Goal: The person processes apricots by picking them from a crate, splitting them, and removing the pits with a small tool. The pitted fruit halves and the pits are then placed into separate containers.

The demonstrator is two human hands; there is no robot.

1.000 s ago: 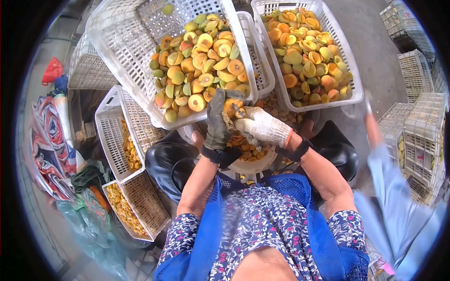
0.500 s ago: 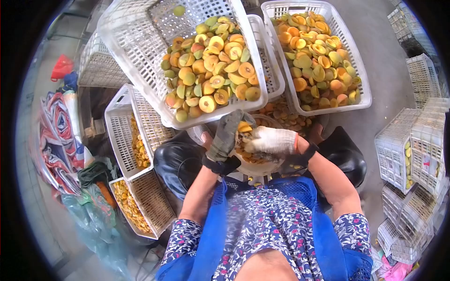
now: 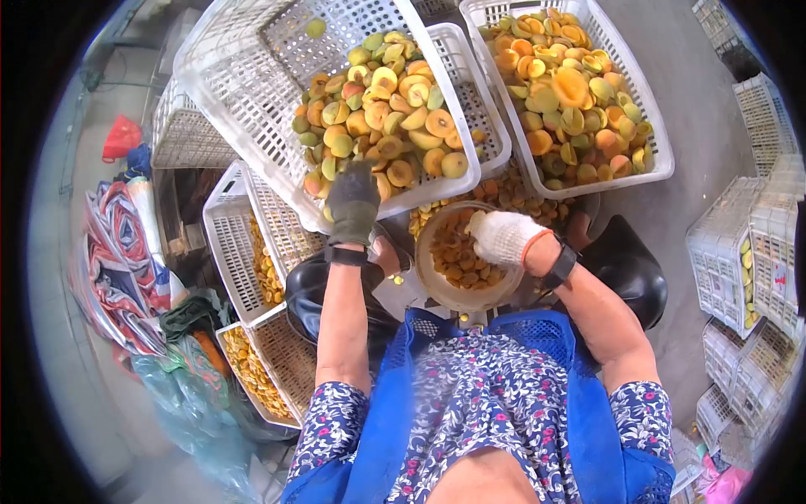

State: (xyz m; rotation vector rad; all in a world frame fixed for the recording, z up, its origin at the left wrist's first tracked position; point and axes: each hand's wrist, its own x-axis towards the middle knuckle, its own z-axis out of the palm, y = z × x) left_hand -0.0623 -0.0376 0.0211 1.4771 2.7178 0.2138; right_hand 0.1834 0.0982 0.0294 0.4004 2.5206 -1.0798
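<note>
Grey-gloved left hand (image 3: 353, 206), white-gloved right hand (image 3: 504, 237), orange-yellow fruit (image 3: 395, 109), white crate (image 3: 252, 101), blue floral dress (image 3: 495, 403)

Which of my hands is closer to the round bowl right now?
Right. The right hand is over the right rim of the bowl; the left hand is off to its left, at the near edge of the fruit crate.

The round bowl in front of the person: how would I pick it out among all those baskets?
Find the tilted white crate of halved yellow fruit. Just below its lower right corner, before the blue apron, sits the bowl, with the white-gloved right hand over its upper right edge. It alone is round and solid-walled, holding small orange-brown pieces.
</note>
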